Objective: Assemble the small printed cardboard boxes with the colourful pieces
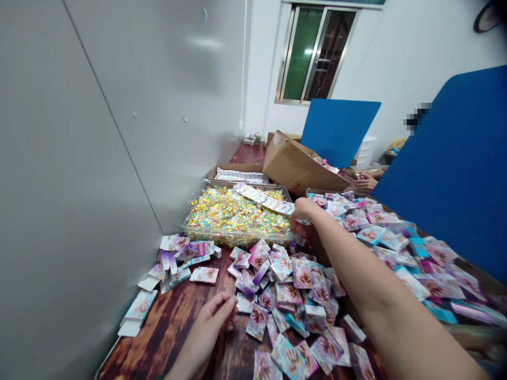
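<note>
My right hand (304, 208) reaches across to the far side and grips a long strip of printed paper (263, 198). The strip, white with small coloured figures, stretches left over a clear plastic tub (233, 235) full of small clear packets (229, 208) with yellow, orange and green bits. Low in the middle, my left hand (212, 322) is closed, thumb and forefinger together; whatever may be between them is hidden. Just beside its fingertips begins a heap of small printed boxes (287, 295), purple, pink and light blue with hand pictures.
Flattened, part-open boxes (174, 264) lie by the grey wall panel (79, 158). Behind the tub is a carton of printed strips (241, 175) and a large cardboard box (297, 163). More boxes (376, 227) fill the right side. Past blue partitions (340, 129), another person's hand (366, 180) shows.
</note>
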Motion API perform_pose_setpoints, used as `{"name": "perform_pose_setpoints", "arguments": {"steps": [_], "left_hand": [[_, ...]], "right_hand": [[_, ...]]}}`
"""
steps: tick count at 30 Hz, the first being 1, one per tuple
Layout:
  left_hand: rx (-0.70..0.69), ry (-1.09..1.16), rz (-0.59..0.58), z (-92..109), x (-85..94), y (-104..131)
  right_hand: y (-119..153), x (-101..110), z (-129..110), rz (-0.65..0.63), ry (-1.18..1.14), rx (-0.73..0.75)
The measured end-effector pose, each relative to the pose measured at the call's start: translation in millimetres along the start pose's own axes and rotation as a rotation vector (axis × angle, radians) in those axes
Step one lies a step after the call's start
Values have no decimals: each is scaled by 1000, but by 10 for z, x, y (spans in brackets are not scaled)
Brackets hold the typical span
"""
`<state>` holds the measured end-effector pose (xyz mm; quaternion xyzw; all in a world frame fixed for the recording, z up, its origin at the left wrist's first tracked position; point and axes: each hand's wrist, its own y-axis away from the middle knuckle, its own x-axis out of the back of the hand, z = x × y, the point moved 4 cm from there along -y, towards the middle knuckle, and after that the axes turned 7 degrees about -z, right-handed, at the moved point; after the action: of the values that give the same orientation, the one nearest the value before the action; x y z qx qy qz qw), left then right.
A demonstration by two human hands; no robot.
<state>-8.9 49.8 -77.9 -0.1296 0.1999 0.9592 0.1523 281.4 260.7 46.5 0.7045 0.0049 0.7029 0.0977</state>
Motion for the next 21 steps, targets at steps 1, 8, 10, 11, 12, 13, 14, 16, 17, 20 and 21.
{"name": "perform_pose_setpoints", "arguments": {"steps": [1,8,10,11,12,13,14,16,17,20,21], "left_hand": [[-8,6,11,20,15,-14],[-64,292,-47,406,-303,-267],[-81,418,-127,503,-453,-358],[-106,448,-153,534,-507,-388],[-144,458,-149,549,-536,-402],[-182,450,-127,548,-546,-396],[-216,425,-94,535,-541,-368],[-251,333,-37,494,-512,-252],[-260,263,-35,484,-502,-169],[-309,-49,-107,536,-510,120],[-330,-170,-145,572,-526,214]], "right_hand": [[27,76,-5,7,12,-1],[1134,316,-383,147,-32,71],[1695,88,-585,212,-82,176],[1966,-76,-665,222,-114,223],[2209,-255,-724,219,-140,264],[2418,-429,-763,214,-154,310],[2583,-578,-775,216,-174,344],[2788,-745,-753,283,-209,420],[2834,-762,-734,326,-234,468],[2831,-625,-714,428,-338,627],[2806,-556,-728,434,-381,678]]}}
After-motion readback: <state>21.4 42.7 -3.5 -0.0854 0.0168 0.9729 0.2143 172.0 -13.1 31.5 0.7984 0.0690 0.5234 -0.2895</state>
